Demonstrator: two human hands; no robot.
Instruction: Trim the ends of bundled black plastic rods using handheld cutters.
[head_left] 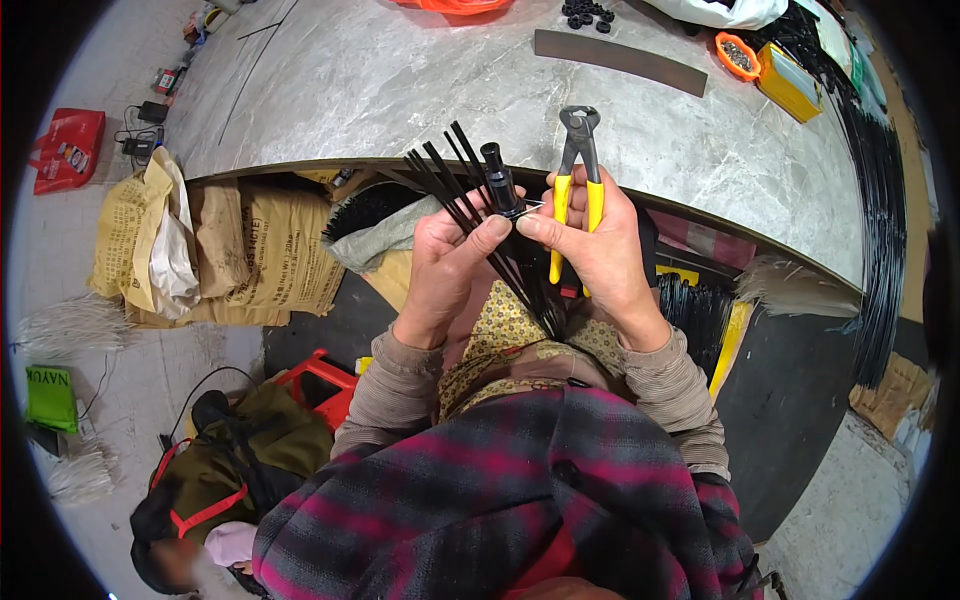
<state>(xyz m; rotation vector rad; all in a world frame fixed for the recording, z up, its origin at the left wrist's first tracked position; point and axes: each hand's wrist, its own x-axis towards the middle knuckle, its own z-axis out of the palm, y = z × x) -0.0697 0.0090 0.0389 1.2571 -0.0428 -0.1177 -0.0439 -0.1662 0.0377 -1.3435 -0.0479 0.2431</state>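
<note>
My left hand [445, 270] grips a bundle of thin black rods or ties [470, 205] that fan up and away from my lap. Its thumb presses near a small black cylindrical part [497, 172] held upright between both hands. My right hand [595, 250] holds a pair of end-cutting pliers with yellow handles [578, 170], jaws pointing up, while its thumb and forefinger pinch the base of the black part. Both hands are close together in front of the edge of a grey marble-patterned table [400, 90].
On the table lie a dark flat strip [620, 60], black rings [585, 14], an orange dish [738, 55] and a yellow box [788, 85]. Brown sacks [250, 250] sit under the table at left. A red stool [322, 380], a dark bag [235, 450] and black tie bundles [700, 310] surround me.
</note>
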